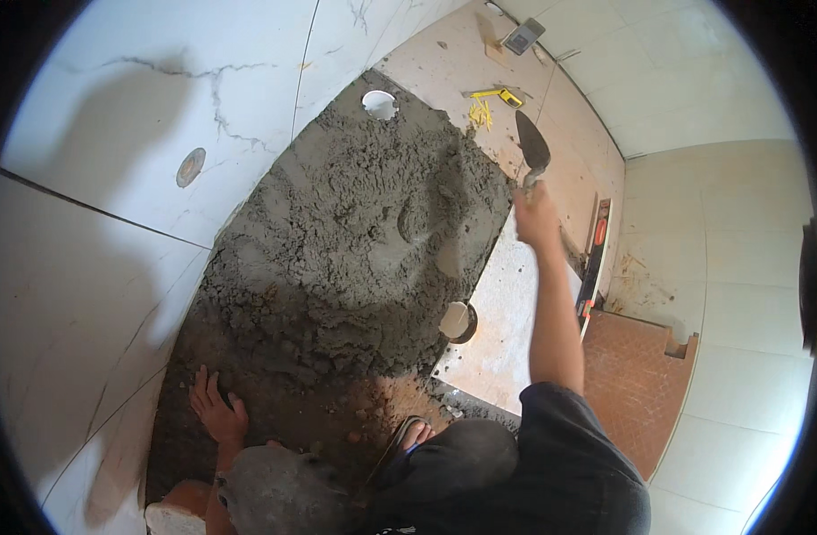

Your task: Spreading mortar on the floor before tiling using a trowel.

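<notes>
My right hand is closed around the handle of a pointed trowel, raised at the far right edge of the wet mortar, with its blade turned away from me. Rough grey mortar covers the floor between the marbled wall and a pale floor tile. At the near left my left hand rests with fingers spread on the dark, sandy ground beside the wall, holding nothing. A white pipe mouth stands in the mortar at the far end. Another round pipe opening sits at the pale tile's left edge.
Along the right lies a spirit level, and nearer me a brown tile with a notched corner. A yellow tape measure, yellow plastic pieces and a grey box-like device lie farther off. Tiled walls enclose both sides.
</notes>
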